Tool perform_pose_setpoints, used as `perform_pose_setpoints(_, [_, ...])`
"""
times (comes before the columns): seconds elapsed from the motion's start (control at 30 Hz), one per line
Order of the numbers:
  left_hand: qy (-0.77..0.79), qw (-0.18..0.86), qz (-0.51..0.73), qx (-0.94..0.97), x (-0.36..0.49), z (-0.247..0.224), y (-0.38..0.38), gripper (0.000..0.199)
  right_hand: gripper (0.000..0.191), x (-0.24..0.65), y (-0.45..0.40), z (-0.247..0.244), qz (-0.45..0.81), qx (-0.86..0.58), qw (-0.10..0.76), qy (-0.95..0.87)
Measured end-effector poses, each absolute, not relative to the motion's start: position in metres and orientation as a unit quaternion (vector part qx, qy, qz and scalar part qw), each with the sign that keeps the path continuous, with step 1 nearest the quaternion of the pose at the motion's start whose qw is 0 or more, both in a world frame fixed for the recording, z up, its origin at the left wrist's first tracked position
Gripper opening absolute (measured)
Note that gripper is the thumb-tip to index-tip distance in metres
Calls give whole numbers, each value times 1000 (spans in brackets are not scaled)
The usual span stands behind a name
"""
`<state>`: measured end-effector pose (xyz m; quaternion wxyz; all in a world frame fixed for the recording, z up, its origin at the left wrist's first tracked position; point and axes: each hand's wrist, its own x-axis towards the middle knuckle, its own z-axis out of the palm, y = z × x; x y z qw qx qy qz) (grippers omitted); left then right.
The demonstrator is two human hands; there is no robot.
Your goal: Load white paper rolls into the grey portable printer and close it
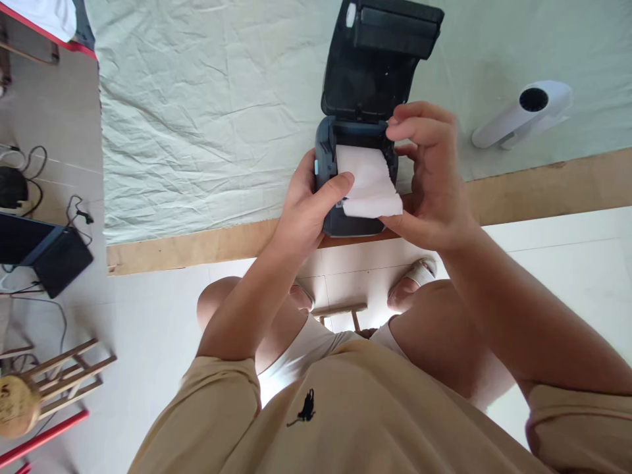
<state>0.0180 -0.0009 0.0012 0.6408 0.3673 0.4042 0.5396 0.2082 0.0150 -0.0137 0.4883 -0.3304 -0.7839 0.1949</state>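
Note:
A black label printer [356,227] sits at the table's near edge with its lid [368,72] swung up and back. A roll of white paper [368,171] lies in its open bay, the loose end hanging toward me over the front. My left hand [313,201] grips the printer's left side, its thumb pressing on the paper. On the other side is my right hand [429,174], its thumb at the paper's lower right corner. The right fingers are apart and bent, the index fingertip at the bay's upper right edge by the hinge.
A pale green cloth [207,118] covers the table, leaving a wooden edge strip [543,184] bare. To the right lies a white cylinder with a dark round end [533,100]. A wooden stool [64,382], cables and a black device [62,260] are on the left.

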Motion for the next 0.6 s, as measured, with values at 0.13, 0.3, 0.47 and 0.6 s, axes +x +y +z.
perform_pose_setpoints(0.13, [393, 646, 533, 379, 15, 0, 0, 31, 29, 207, 17, -14, 119, -301, 529, -785])
perform_pose_setpoints(0.3, [386, 637, 531, 404, 13, -4, 2, 38, 33, 206, 18, -12, 128, -292, 591, -741])
perform_pose_setpoints(0.47, [386, 627, 531, 419, 10, -8, 5, 51, 29, 210, 20, -20, 183, -395, 593, -677])
perform_pose_setpoints(0.6, [388, 624, 509, 448, 7, -8, 5, 58, 59, 213, 16, -16, 273, -415, 529, -689])
